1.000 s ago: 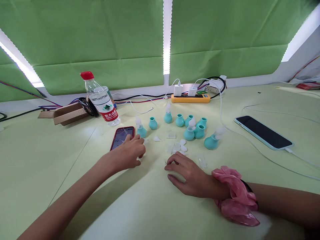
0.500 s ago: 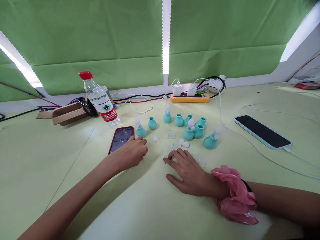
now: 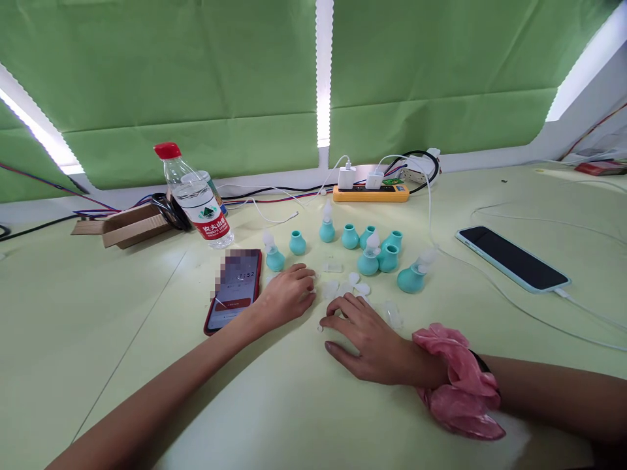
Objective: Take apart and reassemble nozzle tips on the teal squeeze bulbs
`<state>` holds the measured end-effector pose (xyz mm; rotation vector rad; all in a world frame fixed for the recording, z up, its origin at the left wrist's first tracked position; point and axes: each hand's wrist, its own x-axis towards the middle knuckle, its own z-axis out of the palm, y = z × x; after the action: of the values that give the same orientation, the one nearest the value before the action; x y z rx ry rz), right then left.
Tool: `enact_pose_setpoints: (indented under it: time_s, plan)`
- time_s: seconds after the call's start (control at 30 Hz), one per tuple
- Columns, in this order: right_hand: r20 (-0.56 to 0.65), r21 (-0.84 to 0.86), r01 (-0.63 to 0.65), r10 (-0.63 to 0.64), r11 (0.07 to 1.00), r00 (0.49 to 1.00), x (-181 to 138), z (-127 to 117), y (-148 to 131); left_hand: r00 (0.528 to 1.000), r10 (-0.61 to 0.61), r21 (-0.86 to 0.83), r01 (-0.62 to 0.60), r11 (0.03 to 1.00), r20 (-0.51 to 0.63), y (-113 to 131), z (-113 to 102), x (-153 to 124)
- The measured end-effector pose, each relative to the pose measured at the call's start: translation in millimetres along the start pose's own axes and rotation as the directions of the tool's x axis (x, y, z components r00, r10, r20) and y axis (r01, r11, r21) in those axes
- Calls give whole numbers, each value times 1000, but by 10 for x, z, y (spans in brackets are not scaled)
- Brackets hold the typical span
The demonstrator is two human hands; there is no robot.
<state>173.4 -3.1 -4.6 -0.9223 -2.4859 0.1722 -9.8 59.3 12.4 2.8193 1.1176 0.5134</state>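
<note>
My left hand point(image 3: 289, 294) has its fingers curled down over the table beside small translucent plastic pieces point(image 3: 330, 289). Its fingertips are partly hidden, and I cannot make out what they pinch. Palm down, my right hand point(image 3: 367, 339) rests with thumb and fingers apart; its index fingertip is by a tiny whitish bit point(image 3: 320, 328). Flat white petal-like pieces point(image 3: 361, 287) lie just beyond it. Behind stand several turquoise vase-shaped bases, some bare like one base point(image 3: 297, 243), others topped with a clear flame-shaped piece point(image 3: 372, 243). One base at right point(image 3: 411, 279) leans with its clear top.
A lit phone point(image 3: 234, 294) lies under the left forearm's far side. Further off are a water bottle point(image 3: 210, 219), an open cardboard box point(image 3: 134, 225) and a yellow power strip point(image 3: 371, 194). A charging phone point(image 3: 512, 258) and its white cable are at right.
My left hand has moved right, away from beside the phone, to the small translucent pieces, uncovering more of the phone. My right hand has stayed almost still.
</note>
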Motion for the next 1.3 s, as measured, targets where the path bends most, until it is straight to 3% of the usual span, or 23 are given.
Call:
enact_pose_setpoints:
  time_s: [0.17,0.33,0.43,0.53,0.63,0.7,0.8,0.9,0.97,1.17,1.3]
  plan:
    - [-99,-153,-26,11,988,995,77,-57,95,995,-33,-114,22,993,-99,27,-52,-16]
    - [-36,-316,-79,71,946,997,166,-48,238,980,-116,-228,78,970,-159,126,-37,-48]
    - [-67,-309,-81,63,948,996,174,10,291,965,-149,-257,92,962,-215,189,-7,-55]
    - [-169,-228,-61,22,972,985,157,43,307,952,-136,-271,59,961,-274,245,24,-64]
    - [-289,-94,-22,-6,995,957,132,26,294,925,-225,-372,102,922,-305,294,48,-90]
    - [-340,2,17,-15,1000,940,118,2,279,897,-353,-523,174,835,-265,324,60,-113]
    - [-389,165,61,8,984,921,111,-21,262,841,-534,-774,283,566,-83,362,70,-135]
    - [-408,279,59,62,959,911,119,-25,252,803,-588,-900,325,289,101,380,73,-140]
    - [-408,314,45,92,948,908,129,-28,247,801,-579,-930,314,192,152,377,79,-141]
    - [-401,351,26,125,936,907,145,-49,240,813,-557,-943,298,146,171,364,97,-148]
    - [-384,360,16,133,933,914,135,-52,246,754,-649,-915,325,239,98,396,94,-148]
